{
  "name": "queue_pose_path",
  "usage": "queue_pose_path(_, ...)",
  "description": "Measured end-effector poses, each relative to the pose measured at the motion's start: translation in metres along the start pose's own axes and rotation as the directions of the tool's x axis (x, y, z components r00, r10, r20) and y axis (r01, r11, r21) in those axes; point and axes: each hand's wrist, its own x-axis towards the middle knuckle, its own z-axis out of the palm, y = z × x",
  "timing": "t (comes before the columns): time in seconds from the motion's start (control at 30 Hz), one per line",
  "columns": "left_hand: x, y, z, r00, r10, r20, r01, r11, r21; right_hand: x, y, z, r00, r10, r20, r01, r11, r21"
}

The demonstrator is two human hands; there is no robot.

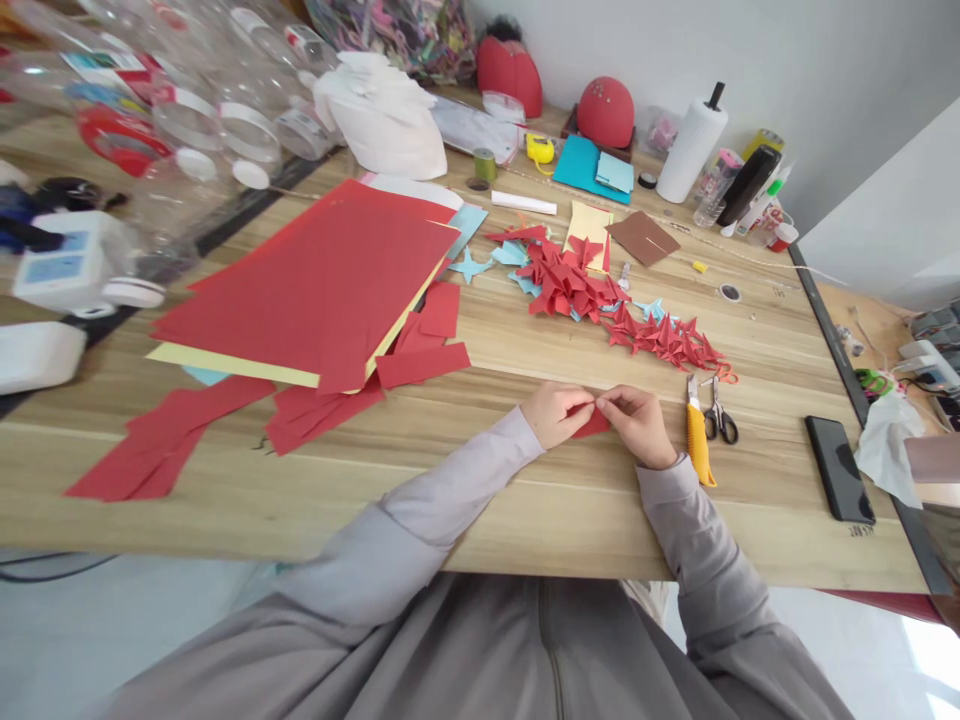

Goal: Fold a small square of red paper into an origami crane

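Note:
My left hand and my right hand meet over the wooden table, thumbs and fingers pinched together. Between them is a small piece of red paper, partly hidden by the fingers. Beyond my hands lies a pile of folded red paper stars, with more red stars to its right and some light blue ones among them. A yellow-handled cutter and black scissors lie just right of my right hand.
Large red sheets and cut red strips cover the left side. Clear plastic bottles crowd the back left. A black phone lies at the right. Another person's forearm reaches in at the right edge near a white cloth.

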Motion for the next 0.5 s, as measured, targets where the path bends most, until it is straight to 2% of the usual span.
queue_pose_path(0.1,0.0000,0.0018,-0.0012,0.998,0.049,0.026,-0.049,0.999,0.008,-0.0004,-0.0018,0.0003,1.000,0.017,0.013,-0.017,0.999,0.043)
queue_pose_path(0.33,0.0022,0.0068,-0.0052,0.999,-0.031,-0.010,0.029,0.991,-0.133,-0.0010,-0.0054,0.0015,1.000,-0.014,0.015,0.013,0.998,0.058)
queue_pose_path(0.43,0.0022,0.0066,-0.0064,0.997,-0.075,-0.011,0.072,0.981,-0.182,0.0000,-0.0047,-0.0006,0.999,-0.010,-0.043,0.014,0.996,0.090)
queue_pose_path(0.5,0.0019,0.0054,-0.0064,0.989,-0.151,-0.004,0.144,0.953,-0.265,0.0017,-0.0036,-0.0033,0.993,0.006,-0.117,0.009,0.991,0.131)
